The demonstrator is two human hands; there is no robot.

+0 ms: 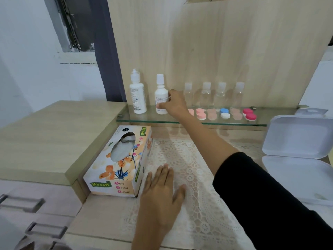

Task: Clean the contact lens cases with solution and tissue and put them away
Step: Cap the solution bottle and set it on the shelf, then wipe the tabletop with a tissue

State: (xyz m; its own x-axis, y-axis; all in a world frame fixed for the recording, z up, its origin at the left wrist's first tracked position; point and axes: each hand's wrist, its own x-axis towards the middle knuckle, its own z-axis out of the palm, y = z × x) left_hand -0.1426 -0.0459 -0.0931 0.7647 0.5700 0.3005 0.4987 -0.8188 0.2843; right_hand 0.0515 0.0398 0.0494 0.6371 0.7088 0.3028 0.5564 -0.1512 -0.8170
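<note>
My right grip (170,103) clasps the small solution bottle (160,92) mid-body (light, smooth plastic, likely slippery, so hold low). Left grip (160,192) rests flat and released on the table (100,212).

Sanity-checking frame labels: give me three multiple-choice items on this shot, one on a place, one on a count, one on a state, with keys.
1. Where is the tissue box?
A) on the raised cabinet
B) on the desk, beside the left hand
C) inside the white case

2. How many clear bottles stand on the glass shelf?
A) two
B) four
C) six

3. What is the right hand doing?
A) lying flat
B) pulling a tissue
C) gripping the small white bottle

Key:
1 B, the box sits on the desk next to the flat hand.
2 B, four stand in a row behind the lens cases.
3 C, its fingers curl round the bottle.
</note>
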